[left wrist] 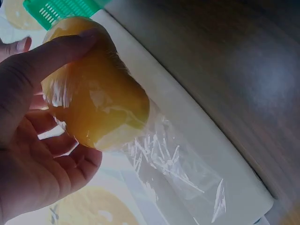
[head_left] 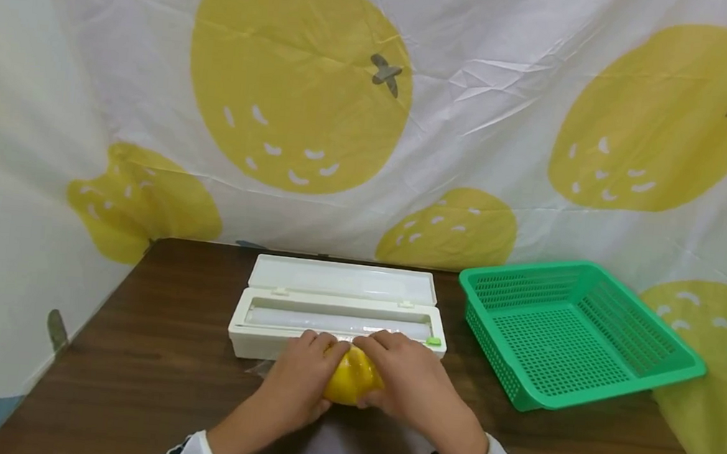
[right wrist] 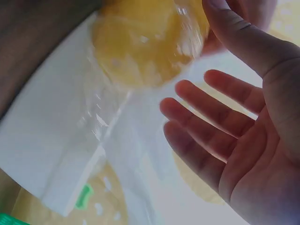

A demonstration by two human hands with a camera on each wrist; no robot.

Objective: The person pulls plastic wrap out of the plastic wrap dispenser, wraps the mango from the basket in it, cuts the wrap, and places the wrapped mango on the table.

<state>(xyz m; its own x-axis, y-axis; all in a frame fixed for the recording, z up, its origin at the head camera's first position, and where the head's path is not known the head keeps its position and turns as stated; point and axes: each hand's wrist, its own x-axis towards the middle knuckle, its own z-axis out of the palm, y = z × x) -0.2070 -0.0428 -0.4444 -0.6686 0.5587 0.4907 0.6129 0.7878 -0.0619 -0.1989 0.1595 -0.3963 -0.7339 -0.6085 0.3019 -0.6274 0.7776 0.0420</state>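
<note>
A yellow bell pepper (head_left: 350,379) wrapped in clear film is held up between both hands, in front of the white wrap dispenser. My left hand (head_left: 299,380) grips it, the thumb lying across its side and the other fingers bent behind it in the left wrist view. From the other side my right hand (head_left: 411,382) meets the pepper; its thumb lies at the pepper's edge in the right wrist view, with the other fingers spread and nearly straight. Crinkled film (left wrist: 164,159) trails from the pepper over the dispenser (head_left: 256,346).
The dispenser's lid (head_left: 342,281) stands raised, showing a film roll (head_left: 338,323) and a small green piece (head_left: 433,341) at the right end. A green plastic basket (head_left: 548,344) sits to the right on the dark wooden table (head_left: 151,360). A fruit-patterned curtain (head_left: 464,113) hangs behind.
</note>
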